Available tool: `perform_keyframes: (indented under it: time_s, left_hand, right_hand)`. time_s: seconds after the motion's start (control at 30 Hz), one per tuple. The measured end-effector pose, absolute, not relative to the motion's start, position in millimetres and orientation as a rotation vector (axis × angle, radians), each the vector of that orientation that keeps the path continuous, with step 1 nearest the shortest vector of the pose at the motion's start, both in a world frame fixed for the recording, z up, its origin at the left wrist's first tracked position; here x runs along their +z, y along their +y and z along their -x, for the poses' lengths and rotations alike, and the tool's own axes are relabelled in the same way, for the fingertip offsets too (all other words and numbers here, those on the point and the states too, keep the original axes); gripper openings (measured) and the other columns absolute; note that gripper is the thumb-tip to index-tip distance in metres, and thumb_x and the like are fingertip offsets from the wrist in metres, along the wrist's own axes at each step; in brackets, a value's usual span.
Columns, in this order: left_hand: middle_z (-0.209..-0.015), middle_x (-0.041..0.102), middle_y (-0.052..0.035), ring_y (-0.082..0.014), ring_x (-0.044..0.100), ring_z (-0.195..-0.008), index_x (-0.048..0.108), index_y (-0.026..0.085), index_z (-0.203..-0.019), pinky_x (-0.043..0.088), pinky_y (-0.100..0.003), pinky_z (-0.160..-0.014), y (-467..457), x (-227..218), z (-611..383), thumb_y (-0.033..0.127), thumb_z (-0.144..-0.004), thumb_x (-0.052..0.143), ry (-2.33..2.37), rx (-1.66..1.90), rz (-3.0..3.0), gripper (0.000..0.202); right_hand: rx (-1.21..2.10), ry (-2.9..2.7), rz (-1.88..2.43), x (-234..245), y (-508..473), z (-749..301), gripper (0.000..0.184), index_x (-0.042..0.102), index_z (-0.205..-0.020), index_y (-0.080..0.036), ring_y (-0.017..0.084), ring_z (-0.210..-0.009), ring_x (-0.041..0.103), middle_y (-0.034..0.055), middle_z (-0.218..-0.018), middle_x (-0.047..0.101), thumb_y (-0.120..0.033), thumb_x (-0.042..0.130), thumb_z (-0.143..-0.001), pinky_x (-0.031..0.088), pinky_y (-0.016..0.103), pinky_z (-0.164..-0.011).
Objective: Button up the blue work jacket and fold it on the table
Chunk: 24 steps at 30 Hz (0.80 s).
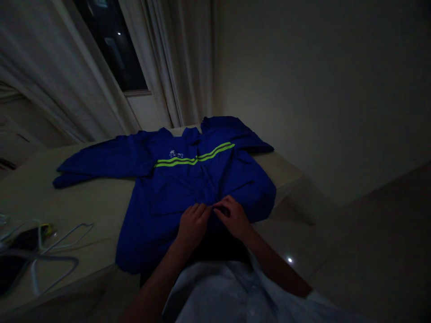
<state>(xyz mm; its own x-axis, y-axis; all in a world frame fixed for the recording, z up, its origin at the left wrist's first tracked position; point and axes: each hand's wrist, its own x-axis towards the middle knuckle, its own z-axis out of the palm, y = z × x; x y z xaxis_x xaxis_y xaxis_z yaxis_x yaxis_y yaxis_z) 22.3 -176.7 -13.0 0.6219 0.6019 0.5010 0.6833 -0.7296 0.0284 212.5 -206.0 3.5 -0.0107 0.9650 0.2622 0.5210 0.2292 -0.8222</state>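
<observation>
A blue work jacket [175, 190] with a yellow-green stripe across the chest lies spread on a table, its sleeves reaching out to both sides. Low on its front opening, my left hand [194, 223] is closed on the cloth edge. Close against it, my right hand [233, 215] pinches the same front edge between thumb and fingers. The fingertips of both hands nearly touch. Whether a button or other fastener lies between them is too dark to tell. The lower hem hangs over the table's near edge.
White hangers [63, 258] and a dark flat object [25, 242] lie on the table [94, 202] at the left. Long curtains [188, 58] hang behind it beside a dark window [116, 45]. A bare wall [303, 89] rises at the right above the floor [363, 251].
</observation>
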Motion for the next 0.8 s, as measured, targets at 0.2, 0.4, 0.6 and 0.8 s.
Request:
perform_keyframes:
  time_s: [0.2,0.4,0.6,0.8]
  left_hand:
    - [-0.09,0.068,-0.0049,-0.0234,0.06,-0.086,0.069,0.021,-0.106,0.044,-0.039,-0.073,-174.2,1.9,-21.4,0.009,-0.096,0.058,-0.967,-0.635,2.667,0.019]
    - [-0.088,0.068,-0.0038,-0.0225,0.06,-0.084,0.069,0.02,-0.096,0.044,-0.039,-0.073,-175.8,0.5,-24.4,0.006,-0.094,0.06,-0.997,-0.644,2.666,0.017]
    - [-0.087,0.068,-0.0051,-0.0224,0.06,-0.08,0.069,0.018,-0.11,0.043,-0.039,-0.069,-184.0,-8.8,-25.2,0.014,-0.099,0.057,-1.011,-0.692,2.581,0.017]
    - [-0.082,0.069,-0.0046,-0.0222,0.061,-0.079,0.071,0.02,-0.103,0.042,-0.039,-0.07,-185.0,-11.0,-28.3,0.017,-0.096,0.062,-1.06,-0.799,2.529,0.011]
  right_hand:
    - [0.703,-1.619,1.376,0.7,-197.6,-216.1,0.008,0.078,-0.092,-0.02,0.014,-0.07,0.058,0.0003,-0.079,0.065,-0.023,0.071,-0.091,0.044,0.027,-0.066]
    - [0.744,-1.572,1.386,-1.4,-194.3,-212.0,0.008,0.074,-0.084,-0.019,0.013,-0.064,0.054,-0.001,-0.071,0.063,-0.025,0.069,-0.085,0.042,0.025,-0.062]
    - [0.691,-1.494,1.447,-8.3,-195.9,-204.2,0.014,0.072,-0.08,-0.018,0.013,-0.064,0.052,-0.0012,-0.068,0.061,-0.029,0.066,-0.086,0.04,0.024,-0.061]
    - [0.761,-1.445,1.535,-12.4,-189.2,-203.2,0.018,0.073,-0.082,-0.018,0.013,-0.061,0.054,-0.0014,-0.066,0.062,-0.033,0.065,-0.089,0.04,0.024,-0.06]
